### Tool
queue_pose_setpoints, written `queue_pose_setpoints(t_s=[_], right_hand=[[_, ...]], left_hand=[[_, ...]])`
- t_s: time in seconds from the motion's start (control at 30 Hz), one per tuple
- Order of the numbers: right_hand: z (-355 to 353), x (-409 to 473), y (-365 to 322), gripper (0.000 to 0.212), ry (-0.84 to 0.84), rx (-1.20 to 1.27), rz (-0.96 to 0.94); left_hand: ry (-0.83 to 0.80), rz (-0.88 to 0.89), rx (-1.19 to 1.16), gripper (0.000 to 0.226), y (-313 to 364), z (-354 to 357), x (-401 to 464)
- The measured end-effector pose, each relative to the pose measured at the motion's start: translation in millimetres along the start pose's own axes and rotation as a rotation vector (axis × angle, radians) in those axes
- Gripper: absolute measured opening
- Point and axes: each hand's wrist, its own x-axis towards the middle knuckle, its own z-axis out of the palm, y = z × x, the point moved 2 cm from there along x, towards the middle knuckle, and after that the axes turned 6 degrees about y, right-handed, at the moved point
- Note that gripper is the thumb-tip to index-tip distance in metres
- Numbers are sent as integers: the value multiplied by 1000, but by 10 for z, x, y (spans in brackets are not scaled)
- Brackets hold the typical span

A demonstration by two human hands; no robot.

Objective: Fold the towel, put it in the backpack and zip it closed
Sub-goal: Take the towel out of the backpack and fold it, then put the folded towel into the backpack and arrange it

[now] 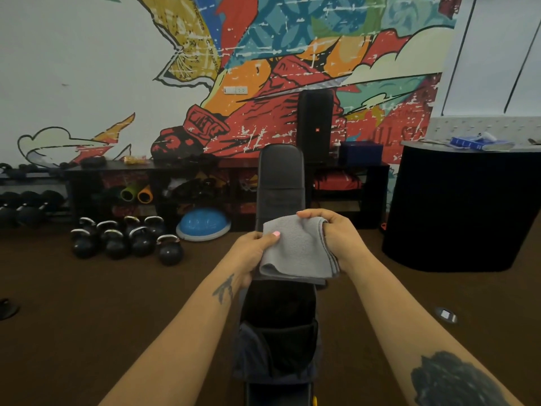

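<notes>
Here, one folded towel (295, 250) pinched by two hands, left hand (248, 253), right hand (336, 232), one backpack (278, 338) below.

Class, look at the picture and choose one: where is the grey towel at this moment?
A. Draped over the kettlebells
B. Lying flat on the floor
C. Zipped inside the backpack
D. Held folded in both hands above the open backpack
D: the left hand and right hand each grip a side of the folded grey towel, held in the air above the dark backpack, whose top gapes open.
</notes>
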Motion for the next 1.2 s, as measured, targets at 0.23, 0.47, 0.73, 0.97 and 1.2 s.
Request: queue_pose_setpoints(t_s=[0.23,0.47,0.73,0.97,1.2], right_hand=[[-134,76,73,41,50,-2,-3],[-244,14,170,41,-206,399,259],[-172,96,447,52,-119,-2,276],[-81,228,638,44,-113,-7,247],[-46,456,766,74,69,74,165]], left_hand=[[32,115,49,14,3,-56,37],[144,188,-92,38,-94,40,67],[109,62,-53,87,-278,109,71],[194,4,-219,34,-460,30,283],[2,38,-58,59,-512,-22,427]])
